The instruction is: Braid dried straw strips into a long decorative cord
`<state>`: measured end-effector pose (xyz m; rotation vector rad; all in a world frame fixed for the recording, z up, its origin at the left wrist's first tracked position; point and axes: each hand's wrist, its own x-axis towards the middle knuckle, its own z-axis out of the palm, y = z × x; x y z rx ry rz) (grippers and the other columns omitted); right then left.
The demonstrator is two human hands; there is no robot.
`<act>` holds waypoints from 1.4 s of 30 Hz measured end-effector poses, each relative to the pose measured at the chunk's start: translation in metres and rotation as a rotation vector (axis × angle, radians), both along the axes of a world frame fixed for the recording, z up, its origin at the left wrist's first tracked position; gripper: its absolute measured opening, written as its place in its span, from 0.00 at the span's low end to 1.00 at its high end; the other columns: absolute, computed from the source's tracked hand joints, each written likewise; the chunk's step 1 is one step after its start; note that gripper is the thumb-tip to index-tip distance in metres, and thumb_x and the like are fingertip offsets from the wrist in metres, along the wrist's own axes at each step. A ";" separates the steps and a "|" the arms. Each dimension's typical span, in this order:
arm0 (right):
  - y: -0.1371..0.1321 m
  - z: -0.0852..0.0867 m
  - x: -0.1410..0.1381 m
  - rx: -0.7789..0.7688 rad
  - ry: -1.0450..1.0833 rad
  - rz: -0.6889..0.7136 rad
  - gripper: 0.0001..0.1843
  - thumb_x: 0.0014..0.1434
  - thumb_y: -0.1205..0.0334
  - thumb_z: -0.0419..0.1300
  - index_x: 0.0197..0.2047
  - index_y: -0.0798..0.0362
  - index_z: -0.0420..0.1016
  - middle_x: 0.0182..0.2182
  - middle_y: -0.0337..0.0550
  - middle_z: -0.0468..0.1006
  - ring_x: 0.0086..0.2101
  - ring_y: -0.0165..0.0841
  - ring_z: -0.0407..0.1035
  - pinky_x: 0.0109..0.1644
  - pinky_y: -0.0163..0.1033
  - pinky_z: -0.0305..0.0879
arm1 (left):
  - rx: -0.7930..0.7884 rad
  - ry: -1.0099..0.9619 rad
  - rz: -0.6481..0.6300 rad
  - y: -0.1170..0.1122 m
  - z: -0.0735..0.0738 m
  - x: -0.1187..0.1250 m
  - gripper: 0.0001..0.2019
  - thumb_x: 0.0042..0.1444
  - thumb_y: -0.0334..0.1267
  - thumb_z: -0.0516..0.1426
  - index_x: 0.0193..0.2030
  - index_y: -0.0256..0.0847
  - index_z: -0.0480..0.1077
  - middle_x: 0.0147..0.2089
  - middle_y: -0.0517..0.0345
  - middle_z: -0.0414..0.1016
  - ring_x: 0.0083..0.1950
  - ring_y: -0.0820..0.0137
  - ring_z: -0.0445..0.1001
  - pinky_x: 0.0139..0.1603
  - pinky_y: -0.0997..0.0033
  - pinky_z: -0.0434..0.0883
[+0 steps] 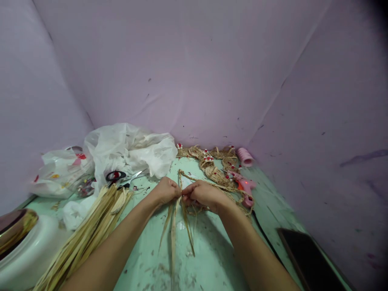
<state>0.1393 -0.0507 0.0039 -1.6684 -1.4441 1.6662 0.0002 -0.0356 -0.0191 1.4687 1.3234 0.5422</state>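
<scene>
My left hand (166, 190) and my right hand (200, 195) meet above the middle of the green tabletop, fingers pinched close together on a braid of dried plant fibre (181, 178). The braided part rises past my fingertips and trails off to the right behind my right hand. Below the pinch hang loose flat strands (173, 234), spread apart toward me. A thick bundle of dry fibre strips (91, 228) lies left of my left forearm. Black-handled scissors (127, 178) rest beyond that bundle, blades pointing right.
White plastic bags (133, 149) crowd the back left. Along the back lie woven pieces with red and white beads (212, 169), a pink thread spool (245, 157) and a pink glue gun (247, 186), its cord running forward. A dark flat rectangular object (309, 258) lies front right.
</scene>
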 end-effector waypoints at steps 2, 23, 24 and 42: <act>0.000 0.003 0.001 0.050 -0.047 -0.055 0.08 0.42 0.76 0.52 0.23 0.59 0.72 0.14 0.35 0.66 0.15 0.21 0.54 0.18 0.28 0.49 | -0.054 -0.075 0.005 0.000 0.000 -0.001 0.06 0.32 0.34 0.51 0.11 0.37 0.57 0.09 0.68 0.48 0.14 0.82 0.44 0.16 0.76 0.41; 0.006 -0.026 -0.010 0.062 0.115 -0.119 0.08 0.43 0.73 0.52 0.16 0.57 0.63 0.08 0.31 0.61 0.09 0.20 0.50 0.13 0.27 0.46 | 0.127 0.107 -0.144 0.004 0.000 -0.009 0.04 0.33 0.31 0.49 0.14 0.35 0.62 0.13 0.67 0.49 0.18 0.80 0.46 0.19 0.76 0.44; 0.006 -0.027 -0.011 0.055 0.123 -0.125 0.08 0.42 0.73 0.52 0.15 0.57 0.63 0.08 0.31 0.61 0.09 0.20 0.50 0.13 0.27 0.45 | 0.163 0.156 -0.152 0.004 0.001 -0.008 0.04 0.33 0.31 0.48 0.14 0.35 0.61 0.13 0.66 0.49 0.18 0.79 0.47 0.19 0.76 0.45; 0.003 -0.029 -0.013 0.022 0.226 -0.245 0.05 0.37 0.73 0.51 0.15 0.56 0.60 0.05 0.29 0.55 0.09 0.20 0.48 0.12 0.27 0.43 | 0.350 0.740 -0.002 -0.047 0.027 0.029 0.09 0.41 0.33 0.53 0.28 0.37 0.72 0.26 0.48 0.71 0.31 0.66 0.68 0.31 0.73 0.58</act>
